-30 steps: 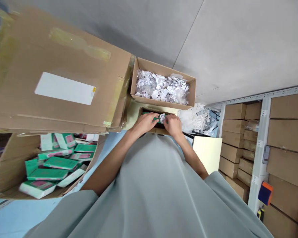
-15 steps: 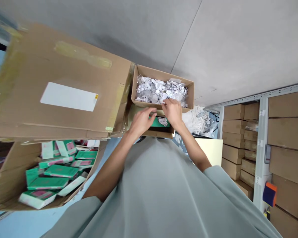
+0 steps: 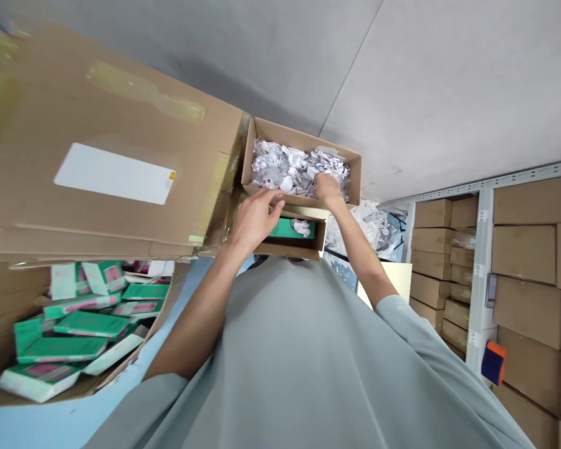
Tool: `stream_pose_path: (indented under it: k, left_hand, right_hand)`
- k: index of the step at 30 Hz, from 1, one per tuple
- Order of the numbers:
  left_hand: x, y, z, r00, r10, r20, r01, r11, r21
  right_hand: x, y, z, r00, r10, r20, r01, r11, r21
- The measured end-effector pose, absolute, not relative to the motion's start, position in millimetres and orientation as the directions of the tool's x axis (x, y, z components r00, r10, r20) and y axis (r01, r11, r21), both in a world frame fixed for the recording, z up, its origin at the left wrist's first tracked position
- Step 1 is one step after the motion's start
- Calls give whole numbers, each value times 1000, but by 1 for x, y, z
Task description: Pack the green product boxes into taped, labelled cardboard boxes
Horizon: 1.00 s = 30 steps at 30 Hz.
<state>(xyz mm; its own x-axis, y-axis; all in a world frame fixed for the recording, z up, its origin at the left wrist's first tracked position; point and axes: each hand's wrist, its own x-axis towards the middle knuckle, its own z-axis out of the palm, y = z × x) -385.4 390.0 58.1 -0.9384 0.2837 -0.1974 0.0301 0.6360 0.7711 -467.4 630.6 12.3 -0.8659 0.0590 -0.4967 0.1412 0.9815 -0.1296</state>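
Observation:
My left hand (image 3: 256,217) is open, its thumb apart from the fingers, over the left part of a small open carton (image 3: 290,251) close to my body. Inside that carton lies a green box (image 3: 280,229) with a wad of crumpled paper (image 3: 301,227) on top. Behind it stands a larger cardboard box (image 3: 303,134) full of crumpled white paper (image 3: 280,167) and clear plastic. My right hand (image 3: 328,189) reaches over this box's front wall, its fingers curled down on the paper at the right. The fingertips are partly hidden.
At left, a big taped carton (image 3: 121,131) with a white label stands above an open carton of green-and-white boxes (image 3: 91,324). To the right are a heap of white scrap (image 3: 367,227), a pale yellow board (image 3: 397,280) and shelving (image 3: 479,249) stacked with brown cartons.
My right hand has moved from above the small carton up into the paper-filled box, and its fingers have curled. My left hand has drawn slightly left, uncovering more of the green box.

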Motion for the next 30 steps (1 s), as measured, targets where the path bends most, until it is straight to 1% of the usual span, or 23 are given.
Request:
stream_pose_path:
  k: [2, 3, 5, 7, 9, 10, 12, 14, 16, 17, 19, 22, 24, 26, 28, 30]
  left_hand:
    - [-386, 393, 58, -939, 282, -200, 23, 628, 778]
    - [-387, 395, 59, -939, 280, -200, 19, 622, 783]
    - [-387, 400, 61, -940, 281, -192, 16, 601, 799]
    - [-386, 407, 66, -941, 292, -169, 25, 561, 827]
    - [-381, 413, 72, -936, 321, -143, 37, 495, 868]
    - [-377, 415, 74, -932, 337, -134, 39, 461, 886]
    - [-369, 414, 75, -923, 359, -137, 30, 424, 905]
    - [-360, 408, 70, -912, 372, -172, 15, 449, 894]
    - [-351, 396, 58, -896, 379, -231, -4, 513, 858]
    - [-348, 390, 50, -885, 382, -267, -14, 551, 834]
    - [-342, 380, 33, -861, 377, -341, -29, 633, 774]
    - [-339, 375, 11, -835, 369, -408, 2, 744, 668]
    - [-338, 377, 3, -833, 366, -415, 44, 792, 609]
    - [-336, 376, 2, -837, 367, -406, 77, 814, 576]
    - [-333, 372, 5, -858, 362, -365, 94, 808, 582]
    - [-327, 363, 11, -898, 335, -286, 102, 790, 604]
  right_hand:
    - [-459, 644, 20, -864, 67, -500, 187, 963, -192]
    - [-455, 652, 25, -871, 71, -486, 220, 941, -256]
    - [-444, 666, 36, -909, 72, -411, 272, 849, -452]
    - [-430, 675, 48, -945, 79, -316, 280, 697, -660]
    - [-410, 675, 56, -963, 80, -258, 261, 517, -815]
    - [-398, 672, 59, -967, 73, -243, 250, 437, -864]
    - [-371, 659, 59, -968, 44, -245, 246, 324, -914]
    - [-345, 639, 52, -959, 18, -281, 275, 276, -921]
    - [-324, 618, 39, -941, -3, -338, 323, 284, -903]
    - [-316, 609, 31, -929, -11, -369, 347, 313, -884]
    - [-307, 591, 14, -906, -29, -422, 373, 418, -828]
    - [-308, 571, -7, -878, -71, -474, 345, 594, -727]
    - [-311, 562, -14, -858, -101, -503, 322, 657, -681]
    - [-312, 559, -13, -846, -117, -520, 307, 692, -654]
    - [-308, 562, -3, -854, -105, -509, 285, 725, -627]
    - [-296, 571, 14, -877, -44, -478, 273, 772, -574]
